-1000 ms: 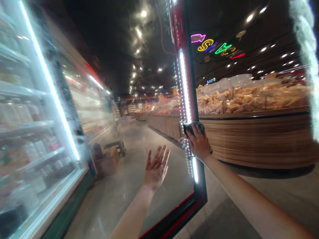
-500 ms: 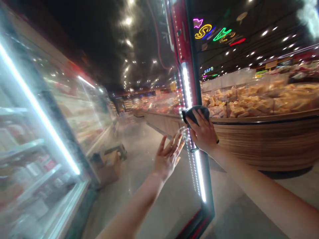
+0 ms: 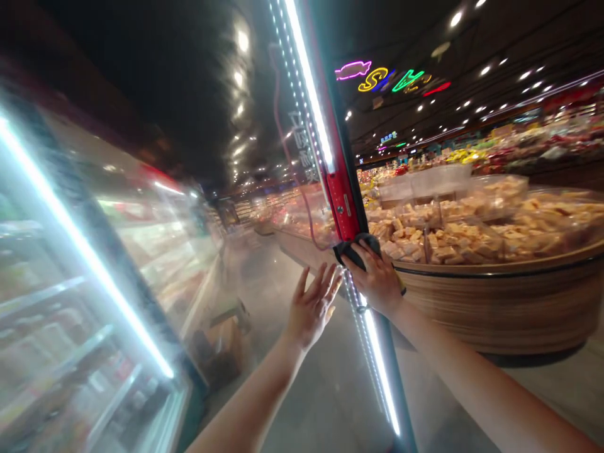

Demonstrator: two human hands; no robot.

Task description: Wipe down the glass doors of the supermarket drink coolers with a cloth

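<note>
My right hand is curled over a dark cloth, gripping it against the red-and-black edge of a glass door, so the cloth sits right on that edge. My left hand holds nothing, fingers spread, just left of the door's edge; can't tell if the fingertips touch the glass.

Now the writing: there's a column of white characters on the door's glass, too faint to make out, plus a tiny label on the red strip, way too small to read. Right of the door, past its edge, hang neon signs: a pink candy shape, a yellow S, something green like an A. Below those, also right of the door, is a wood-sided bin piled with wrapped snacks. Left of the door there's a lit fridge, its packages too blurry for brands.
</note>
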